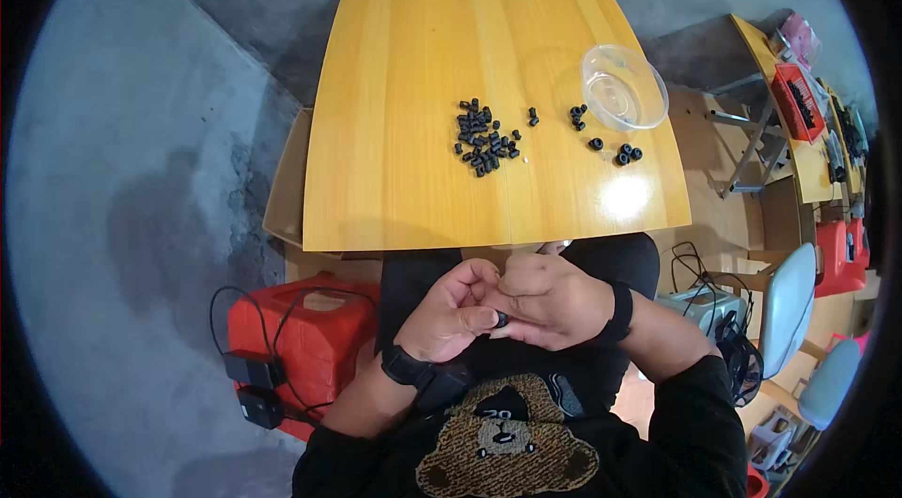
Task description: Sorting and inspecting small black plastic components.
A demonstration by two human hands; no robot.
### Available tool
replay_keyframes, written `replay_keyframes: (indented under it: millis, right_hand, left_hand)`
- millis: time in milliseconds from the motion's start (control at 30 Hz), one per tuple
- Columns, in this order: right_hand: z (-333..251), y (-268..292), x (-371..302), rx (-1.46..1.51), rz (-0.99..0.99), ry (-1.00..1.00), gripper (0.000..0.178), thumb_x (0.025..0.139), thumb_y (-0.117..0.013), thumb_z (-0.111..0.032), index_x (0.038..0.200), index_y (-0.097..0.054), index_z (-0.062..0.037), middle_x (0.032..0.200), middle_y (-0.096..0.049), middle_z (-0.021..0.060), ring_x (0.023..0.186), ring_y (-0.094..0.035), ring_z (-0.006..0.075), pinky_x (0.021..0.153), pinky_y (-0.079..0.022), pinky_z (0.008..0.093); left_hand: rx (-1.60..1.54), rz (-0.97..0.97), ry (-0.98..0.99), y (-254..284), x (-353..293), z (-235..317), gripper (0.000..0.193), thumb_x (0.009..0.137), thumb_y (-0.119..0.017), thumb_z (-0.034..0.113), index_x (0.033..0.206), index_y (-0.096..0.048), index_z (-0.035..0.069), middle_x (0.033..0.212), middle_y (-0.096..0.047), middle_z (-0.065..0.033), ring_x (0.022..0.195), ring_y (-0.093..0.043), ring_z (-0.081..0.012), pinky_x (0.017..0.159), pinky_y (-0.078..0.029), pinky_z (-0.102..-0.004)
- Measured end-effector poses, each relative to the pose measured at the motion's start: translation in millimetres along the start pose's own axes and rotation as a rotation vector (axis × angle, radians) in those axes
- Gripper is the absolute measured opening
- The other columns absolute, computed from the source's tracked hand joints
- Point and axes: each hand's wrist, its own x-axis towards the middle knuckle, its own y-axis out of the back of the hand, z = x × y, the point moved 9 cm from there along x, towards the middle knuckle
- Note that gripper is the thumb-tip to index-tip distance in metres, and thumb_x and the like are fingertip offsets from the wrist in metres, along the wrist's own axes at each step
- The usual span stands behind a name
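Just off the table's near edge, over my lap, my two hands meet. My left hand (449, 308) is closed, its thumb and fingers pinching a small round black part (502, 319). Against it, my right hand (554, 299) is closed too, its fingers bent around the same spot and hiding most of the part. On the wooden table (404, 188) lies a loose pile of small black cylindrical pieces (481, 143). To the right are several black ring-shaped pieces (623, 158) and a small cluster of black pieces (577, 116).
A clear round plastic tub (606, 99) stands at the table's right side. Left of my legs is a red container (310, 334) with black cables. Further right are a blue chair (787, 310) and a side table with a red bin (797, 103).
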Motion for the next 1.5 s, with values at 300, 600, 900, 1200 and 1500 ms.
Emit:
replay_keyframes:
  millis: [300, 600, 900, 1200, 1500]
  right_hand:
    - [6, -2, 7, -0.181, 0.070, -0.045, 0.034, 0.070, -0.070, -0.014, 0.099, -0.062, 0.0004, 0.081, -0.052, 0.0074, 0.071, -0.051, 0.0232, 0.063, -0.042, 0.0335]
    - [38, 6, -4, 0.090, 0.146, -0.163, 0.029, 0.076, -0.063, -0.019, 0.099, -0.060, -0.0015, 0.076, -0.048, 0.0115, 0.070, -0.050, 0.0288, 0.064, -0.040, 0.0351]
    - [41, 3, -1, -0.057, 0.072, -0.110, 0.038, 0.073, -0.065, -0.017, 0.106, -0.056, 0.0004, 0.077, -0.049, 0.0125, 0.070, -0.052, 0.0295, 0.062, -0.043, 0.0352]
    - [34, -5, 6, 0.139, 0.067, -0.184, 0.030, 0.074, -0.066, -0.017, 0.099, -0.061, -0.0012, 0.076, -0.051, 0.0118, 0.067, -0.052, 0.0273, 0.060, -0.042, 0.0338]
    - [10, 3, 3, -0.100, 0.410, -0.212, 0.037, 0.066, -0.074, -0.010, 0.101, -0.063, -0.0018, 0.076, -0.056, 0.0092, 0.065, -0.055, 0.0201, 0.055, -0.043, 0.0279]
  left_hand:
    - [0.029, -0.002, -0.127, 1, 3, 21, 0.038, 0.073, -0.068, -0.004, 0.102, -0.047, 0.008, 0.087, -0.056, -0.0011, 0.081, -0.056, -0.0102, 0.067, -0.046, -0.0223]
    - [-0.040, 0.112, -0.107, 6, 16, 17, 0.035, 0.080, -0.067, 0.021, 0.105, -0.048, 0.005, 0.094, -0.054, -0.0031, 0.083, -0.054, -0.0118, 0.065, -0.044, -0.0229]
    - [-0.029, 0.075, -0.107, 6, 17, 22, 0.029, 0.081, -0.062, 0.004, 0.107, -0.047, 0.005, 0.090, -0.055, -0.0034, 0.079, -0.054, -0.0091, 0.066, -0.046, -0.0221]
    - [-0.093, 0.078, -0.094, 8, 8, 19, 0.030, 0.082, -0.062, 0.005, 0.109, -0.050, 0.006, 0.097, -0.057, -0.0040, 0.089, -0.057, -0.0143, 0.073, -0.048, -0.0250]
    - [-0.056, 0.079, -0.202, 5, -10, 24, 0.025, 0.090, -0.052, 0.013, 0.114, -0.054, 0.005, 0.105, -0.060, -0.0065, 0.096, -0.057, -0.0168, 0.080, -0.048, -0.0283]
